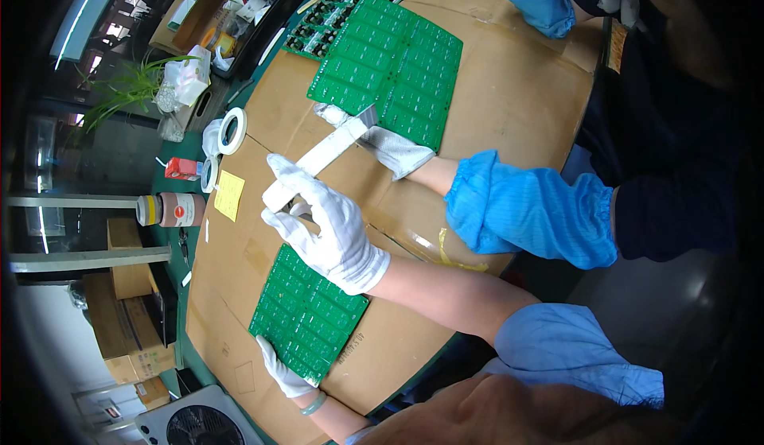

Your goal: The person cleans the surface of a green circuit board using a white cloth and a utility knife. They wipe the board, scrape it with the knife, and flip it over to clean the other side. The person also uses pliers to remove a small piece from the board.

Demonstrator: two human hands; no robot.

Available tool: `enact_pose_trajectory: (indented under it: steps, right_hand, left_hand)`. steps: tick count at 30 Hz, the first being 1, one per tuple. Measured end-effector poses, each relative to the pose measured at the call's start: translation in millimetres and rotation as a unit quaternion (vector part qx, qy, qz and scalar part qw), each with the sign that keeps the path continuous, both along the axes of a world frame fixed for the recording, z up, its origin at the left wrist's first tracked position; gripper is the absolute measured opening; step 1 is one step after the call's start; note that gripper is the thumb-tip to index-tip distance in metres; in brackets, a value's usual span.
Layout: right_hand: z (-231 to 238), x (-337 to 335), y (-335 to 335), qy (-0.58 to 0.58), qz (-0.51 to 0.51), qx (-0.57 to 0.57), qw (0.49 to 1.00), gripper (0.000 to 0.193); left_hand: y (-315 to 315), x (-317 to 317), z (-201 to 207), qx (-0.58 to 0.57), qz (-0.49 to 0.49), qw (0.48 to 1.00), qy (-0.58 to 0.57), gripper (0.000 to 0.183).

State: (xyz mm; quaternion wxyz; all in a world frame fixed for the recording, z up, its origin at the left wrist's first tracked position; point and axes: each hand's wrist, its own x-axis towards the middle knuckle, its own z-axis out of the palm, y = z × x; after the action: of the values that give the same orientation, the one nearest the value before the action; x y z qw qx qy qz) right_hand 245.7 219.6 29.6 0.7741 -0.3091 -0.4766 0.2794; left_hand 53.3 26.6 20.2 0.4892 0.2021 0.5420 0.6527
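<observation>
Currently pinches one end of a white bar (330, 149) between the thumb and fingers of the right hand (330, 230), with the grip narrow and the bar's length reaching away, up and to the right. Finishes, at the far end from the grip, in a metal-coloured tip beside a co-worker's gloved hand (398, 152); does not show clearly whether touching it. Probably holds the bar by its end to leave the length free.

Below the grip, touches the lower left edge of a small green circuit panel (306, 318) with the left hand (282, 372); cannot tell whether clamped on the edge or merely rested against it. Seems to steady the panel there so as to leave most of its patterned face uncovered. Lies flat on a cardboard sheet (509, 87), likely laid down to protect the boards.

Beyond the grip, up and to the right, includes a large green panel (390, 63), partly overlapping component-filled boards (338, 11). To the left of the grip, includes a yellow note (229, 196), with a tape roll (224, 132) and a red carton (183, 168) farther out, presumably set at the margin to spare working room.
</observation>
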Motion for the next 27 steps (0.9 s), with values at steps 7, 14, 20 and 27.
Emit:
enact_pose_trajectory:
  steps: [7,14,20,27]
  right_hand:
    - [-0.1,5.9,5.5,0.030,-0.008,-0.008,0.999,0.042]
    - [4.2,4.6,4.2,0.057,-0.026,-0.033,0.997,0.041]
    - [1.5,3.8,15.0,0.052,-0.097,-0.023,0.994,0.045]
    - [-0.8,6.4,19.6,0.083,-0.077,-0.063,0.992,0.042]
  left_hand:
    - [-1.2,0.9,0.6,-0.007,0.007,1.000,0.005,0.049]
    - [0.9,9.8,5.5,-0.007,0.002,1.000,-0.011,0.049]
    - [1.3,11.7,7.5,-0.004,-0.003,1.000,-0.008,0.049]
    - [1.3,10.6,5.9,0.000,-0.015,1.000,0.022,0.049]
